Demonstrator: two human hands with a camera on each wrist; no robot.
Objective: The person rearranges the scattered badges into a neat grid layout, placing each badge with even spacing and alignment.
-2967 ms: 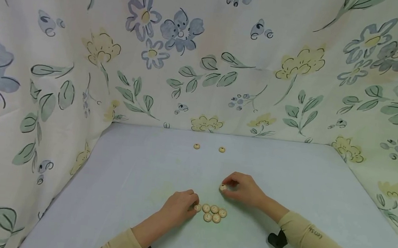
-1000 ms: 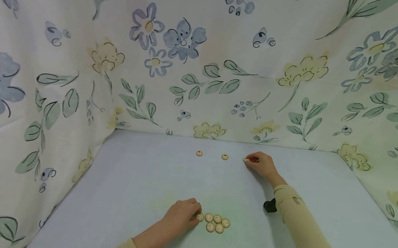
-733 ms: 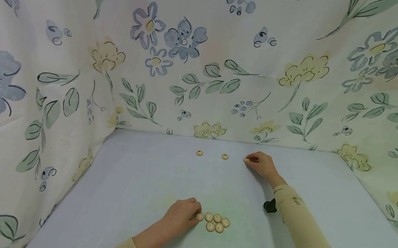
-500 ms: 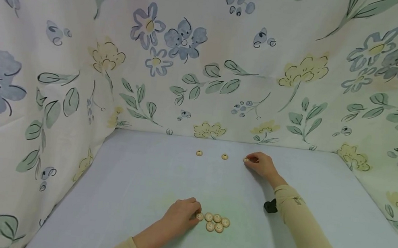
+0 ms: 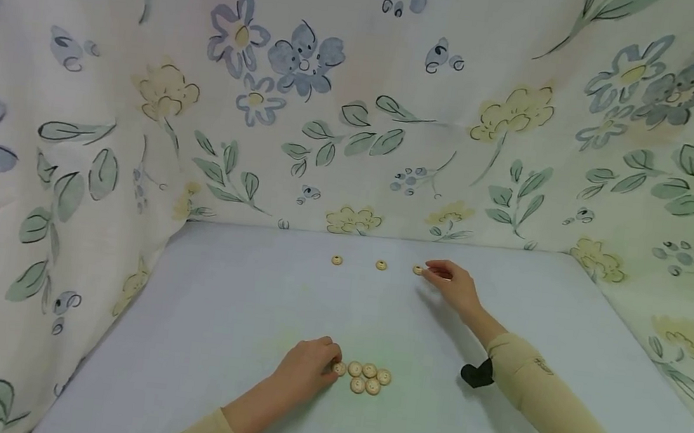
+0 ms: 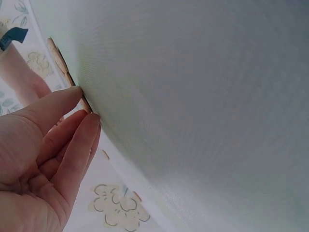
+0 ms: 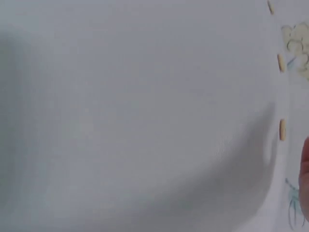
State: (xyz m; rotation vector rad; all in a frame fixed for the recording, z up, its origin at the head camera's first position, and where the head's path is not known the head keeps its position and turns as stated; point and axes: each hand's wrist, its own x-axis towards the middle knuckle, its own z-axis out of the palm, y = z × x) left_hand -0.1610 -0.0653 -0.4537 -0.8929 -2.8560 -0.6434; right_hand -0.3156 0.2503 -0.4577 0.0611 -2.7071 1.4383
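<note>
Round pale wooden buttons lie flat on the white table. At the left end of a cluster of buttons [image 5: 369, 370], my left hand [image 5: 306, 367] pinches one button [image 5: 339, 369] between thumb and fingertips. In the left wrist view that button [image 6: 86, 105] shows edge-on at the fingertips of the left hand [image 6: 53, 150]. At the back, my right hand [image 5: 454, 288] is just right of another button [image 5: 417, 270], its fingers spread a little and holding nothing. The right wrist view shows this button [image 7: 282, 129] apart from the right hand [image 7: 304, 181], which is mostly out of frame.
Two more buttons lie in the back row, one in the middle [image 5: 381, 265] and one at the left [image 5: 337, 260]. A floral curtain [image 5: 359, 105] stands behind the white tabletop [image 5: 219, 288] and along its sides.
My right hand has carried a button from near the cluster to the right end of the back row, let go, and drawn slightly away. The left hand keeps its pinch. The head view shifted slightly.
</note>
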